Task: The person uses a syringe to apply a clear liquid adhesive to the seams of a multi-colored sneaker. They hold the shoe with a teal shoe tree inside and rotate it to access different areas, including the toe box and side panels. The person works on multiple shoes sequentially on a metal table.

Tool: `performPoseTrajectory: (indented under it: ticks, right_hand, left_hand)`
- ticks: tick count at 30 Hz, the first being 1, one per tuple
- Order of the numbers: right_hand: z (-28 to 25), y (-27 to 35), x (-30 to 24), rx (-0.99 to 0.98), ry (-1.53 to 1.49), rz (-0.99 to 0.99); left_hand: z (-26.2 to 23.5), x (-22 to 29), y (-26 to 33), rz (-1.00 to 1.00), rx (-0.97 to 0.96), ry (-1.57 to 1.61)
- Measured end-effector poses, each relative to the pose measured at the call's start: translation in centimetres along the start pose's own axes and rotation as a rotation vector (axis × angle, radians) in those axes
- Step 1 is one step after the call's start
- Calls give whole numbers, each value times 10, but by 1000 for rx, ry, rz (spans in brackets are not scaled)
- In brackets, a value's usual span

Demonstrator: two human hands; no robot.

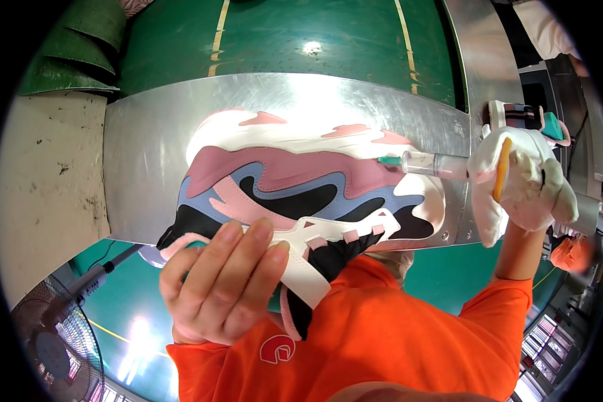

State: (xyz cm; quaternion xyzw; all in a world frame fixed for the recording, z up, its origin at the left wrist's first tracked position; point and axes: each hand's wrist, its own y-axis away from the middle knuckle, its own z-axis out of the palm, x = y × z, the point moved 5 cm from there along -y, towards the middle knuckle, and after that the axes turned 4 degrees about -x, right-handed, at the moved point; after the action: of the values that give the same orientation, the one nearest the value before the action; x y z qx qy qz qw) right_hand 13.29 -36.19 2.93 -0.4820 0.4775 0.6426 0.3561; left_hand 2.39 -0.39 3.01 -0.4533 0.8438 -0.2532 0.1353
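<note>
A chunky sneaker (pixel 301 174) lies on its side over the metal work surface, its thick white and pink sole facing away from me. Its upper mixes mauve, blue, black and pink panels. My left hand (pixel 221 285) grips the shoe near its collar; the thumb is hidden. My right hand (pixel 526 181), in a white glove, is closed round a clear syringe (pixel 435 165). The syringe's green tip (pixel 390 161) meets the mauve panel close to the sole edge at the right end of the shoe. A thin orange-yellow strip (pixel 502 169) lies across the glove.
A metal ledge (pixel 147 167) runs under the shoe, with a green surface (pixel 301 47) beyond it. Another sneaker (pixel 526 117) stands at the right. A cream panel (pixel 53 167) and green flaps (pixel 80 47) border the left; a fan (pixel 53 355) stands lower left.
</note>
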Motion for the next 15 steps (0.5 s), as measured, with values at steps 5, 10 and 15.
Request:
performPoseTrajectory:
  ticks: [5, 10, 15]
  right_hand:
    - [-8, -3, 11, -22, -59, -27]
    - [-14, 8, 11, 5, -85, -30]
    - [-19, 11, 18, 5, -119, -40]
  left_hand:
    - [-3, 2, -2, -29, -66, -9]
    - [-1, -1, -3, -33, -57, 40]
    - [0, -1, -4, -30, -45, 16]
